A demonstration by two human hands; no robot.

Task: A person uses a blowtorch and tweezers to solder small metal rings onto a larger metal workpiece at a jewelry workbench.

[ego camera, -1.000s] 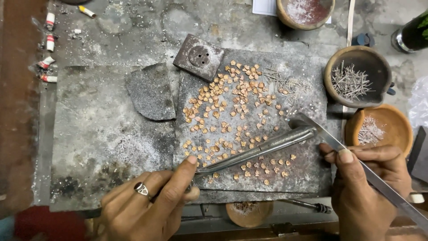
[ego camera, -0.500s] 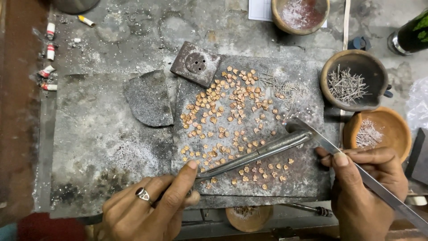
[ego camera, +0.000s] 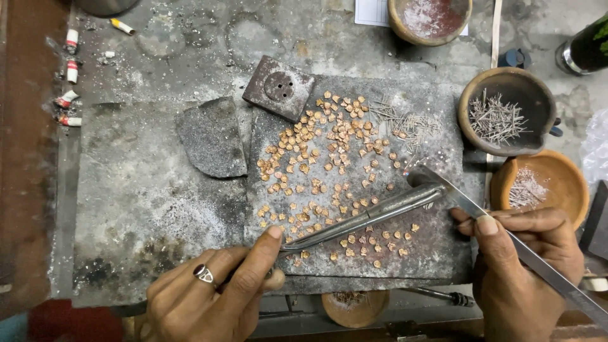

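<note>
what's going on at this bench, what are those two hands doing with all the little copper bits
A person works over a dark slab strewn with small copper-coloured pieces. The left hand, wearing a ring, holds a long metal tool that lies slanted across the slab. The right hand grips long flat tweezers, and the two tips meet near the slab's right edge. Clay bowls at the right hold thin wire bits; a thin pile of wires also lies on the slab.

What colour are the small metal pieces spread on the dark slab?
The pieces are coppery orange, seen best in the head view.
</note>
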